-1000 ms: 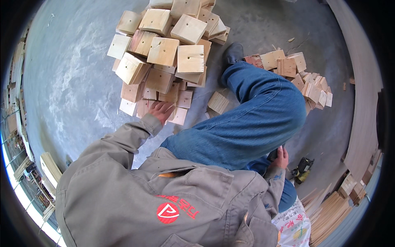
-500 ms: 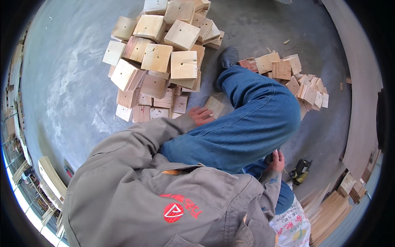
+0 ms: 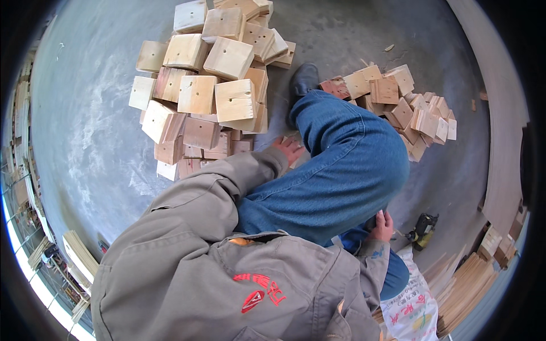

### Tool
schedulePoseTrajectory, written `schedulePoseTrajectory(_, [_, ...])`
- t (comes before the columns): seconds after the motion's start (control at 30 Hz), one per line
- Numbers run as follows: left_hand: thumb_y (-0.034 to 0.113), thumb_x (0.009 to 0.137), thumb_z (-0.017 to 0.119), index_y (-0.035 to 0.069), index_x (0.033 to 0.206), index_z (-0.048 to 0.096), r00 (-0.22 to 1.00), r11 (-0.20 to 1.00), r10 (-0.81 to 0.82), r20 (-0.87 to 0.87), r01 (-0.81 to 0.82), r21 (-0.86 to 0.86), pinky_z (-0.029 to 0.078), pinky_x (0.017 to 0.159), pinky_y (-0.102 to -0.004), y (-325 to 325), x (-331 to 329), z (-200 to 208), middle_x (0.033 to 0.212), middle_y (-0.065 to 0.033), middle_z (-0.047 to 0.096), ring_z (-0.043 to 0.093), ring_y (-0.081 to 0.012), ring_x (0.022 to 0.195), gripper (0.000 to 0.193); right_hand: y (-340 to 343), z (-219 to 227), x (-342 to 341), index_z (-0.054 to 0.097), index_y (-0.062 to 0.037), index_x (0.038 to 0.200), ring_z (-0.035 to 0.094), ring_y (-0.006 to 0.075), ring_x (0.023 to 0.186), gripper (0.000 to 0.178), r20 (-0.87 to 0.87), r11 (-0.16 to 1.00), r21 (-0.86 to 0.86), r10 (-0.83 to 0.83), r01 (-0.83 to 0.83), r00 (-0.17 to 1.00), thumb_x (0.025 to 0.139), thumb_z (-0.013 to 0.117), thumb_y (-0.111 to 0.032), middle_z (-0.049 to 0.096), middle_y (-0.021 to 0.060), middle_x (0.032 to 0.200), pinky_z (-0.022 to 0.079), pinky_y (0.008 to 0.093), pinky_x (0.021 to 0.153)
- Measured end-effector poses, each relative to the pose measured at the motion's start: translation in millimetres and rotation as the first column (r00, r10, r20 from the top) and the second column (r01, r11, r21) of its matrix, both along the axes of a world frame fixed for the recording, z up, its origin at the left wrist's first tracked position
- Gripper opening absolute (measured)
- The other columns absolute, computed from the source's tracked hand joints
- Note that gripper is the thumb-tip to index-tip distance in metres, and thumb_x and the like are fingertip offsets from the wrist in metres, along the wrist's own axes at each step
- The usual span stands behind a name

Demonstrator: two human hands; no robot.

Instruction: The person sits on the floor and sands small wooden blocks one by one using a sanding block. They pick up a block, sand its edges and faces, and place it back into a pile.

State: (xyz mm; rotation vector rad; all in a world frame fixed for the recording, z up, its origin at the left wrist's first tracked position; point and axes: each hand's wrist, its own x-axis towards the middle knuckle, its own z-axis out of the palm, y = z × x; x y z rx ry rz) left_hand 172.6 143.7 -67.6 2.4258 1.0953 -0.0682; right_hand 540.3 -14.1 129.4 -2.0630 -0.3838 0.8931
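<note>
My left hand (image 3: 289, 149) reaches down beside my bent knee with its fingers stretched out. It rests at a pale layered wood piece (image 3: 298, 138) on the floor, mostly covered by the hand and the jeans. To the left rises a large heap of square wooden blocks (image 3: 197, 94), many with a small hole in the face. Below the other side of the knee, my right hand (image 3: 382, 228) has curled fingers. Something dark shows by them, largely behind the leg, and I cannot make out what it is.
A smaller pile of wooden blocks (image 3: 399, 107) lies beyond my knee. At the right sit a black and yellow tool (image 3: 422, 232), a white printed sack (image 3: 410, 301) and stacked wood strips (image 3: 471, 292). More boards (image 3: 79, 253) stand at the lower left.
My left hand has moved slightly forward and right, over the layered wood piece. My right hand stays curled below the knee. The whole view has shifted a little.
</note>
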Motion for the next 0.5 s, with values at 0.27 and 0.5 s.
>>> schedulePoseTrajectory(0.27, [0.023, 0.091, 0.059, 0.011, 0.129, 0.061, 0.961, 0.995, 0.101, 0.257, -0.101, -0.012, 0.050, 0.098, -0.0477, 3.0, -10.8, 22.5, 0.124, -0.0152, 0.063, 0.060, -0.0385, 0.115, 0.040, 23.3, 8.7, -17.7, 0.048, 0.0105, 0.141, 0.066, 0.0194, 0.106, 0.059, -0.039, 1.000, 0.017, 0.002, -0.001, 0.999, 0.096, 0.074, -0.017, 0.068, 0.0182, 0.123, 0.052, 0.0311, 0.095])
schedulePoseTrajectory(0.5, [0.042, 0.071, 0.086, 0.002, 0.134, 0.058, 0.844, 0.882, 0.422, 0.331, -0.296, -0.367, 0.046, 0.107, -0.0479, -17.8, -83.2, 110.6, 0.127, -0.0233, 0.061, 0.057, -0.0418, 0.123, 0.079, 36.7, 9.6, -24.8, 0.046, 0.0094, 0.143, 0.067, 0.0180, 0.104, 0.060, -0.092, 0.998, 0.049, 0.040, -0.035, 0.995, 0.096, 0.073, -0.016, 0.069, 0.0172, 0.120, 0.052, 0.0306, 0.093])
